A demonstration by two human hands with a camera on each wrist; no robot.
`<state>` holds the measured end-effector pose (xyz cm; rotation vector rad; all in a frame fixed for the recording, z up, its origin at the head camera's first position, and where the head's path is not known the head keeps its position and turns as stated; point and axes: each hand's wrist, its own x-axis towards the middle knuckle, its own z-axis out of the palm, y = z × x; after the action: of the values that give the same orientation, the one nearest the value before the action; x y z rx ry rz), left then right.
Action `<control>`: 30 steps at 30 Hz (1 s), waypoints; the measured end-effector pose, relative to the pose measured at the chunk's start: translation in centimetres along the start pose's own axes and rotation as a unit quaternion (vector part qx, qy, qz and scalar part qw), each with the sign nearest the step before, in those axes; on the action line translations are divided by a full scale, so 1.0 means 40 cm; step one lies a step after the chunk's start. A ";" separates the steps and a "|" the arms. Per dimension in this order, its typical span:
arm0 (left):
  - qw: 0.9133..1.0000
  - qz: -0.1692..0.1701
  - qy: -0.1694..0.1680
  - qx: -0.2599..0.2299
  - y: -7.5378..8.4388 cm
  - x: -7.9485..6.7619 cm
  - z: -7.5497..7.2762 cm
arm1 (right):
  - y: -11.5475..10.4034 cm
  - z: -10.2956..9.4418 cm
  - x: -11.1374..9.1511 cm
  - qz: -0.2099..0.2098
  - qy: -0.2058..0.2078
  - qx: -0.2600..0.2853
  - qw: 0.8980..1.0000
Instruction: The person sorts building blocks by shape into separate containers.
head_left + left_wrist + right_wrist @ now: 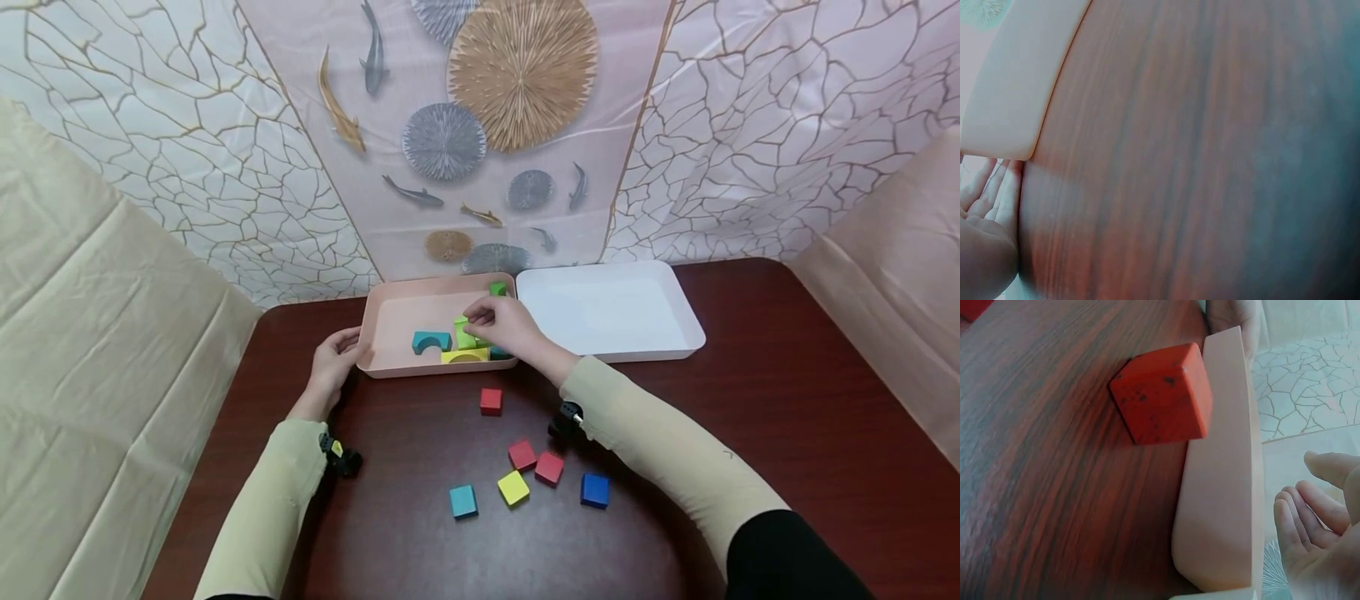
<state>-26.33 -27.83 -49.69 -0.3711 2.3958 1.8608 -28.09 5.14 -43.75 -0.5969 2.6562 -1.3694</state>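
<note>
From above, the head view faces forward and down; close wrist views share the pink tray (393,315).

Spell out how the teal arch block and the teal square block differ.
Shape: the arch block has a curved notch cut into it, while the square block shows no notch.
Size: the arch block looks wider than the square block.
Place: the arch block is in the pink tray, while the square block sits on the table, nearer the person.
Shared: both are a similar blue-green.
</note>
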 end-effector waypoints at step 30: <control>1.000 -0.020 -0.011 -0.006 0.059 -0.043 0.003 | 0.094 -0.146 -0.074 0.020 0.057 -0.037 0.997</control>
<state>-25.24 -26.94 -47.13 -0.3960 2.3467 1.8532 -27.99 12.68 -43.57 -0.4835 2.8038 -1.3378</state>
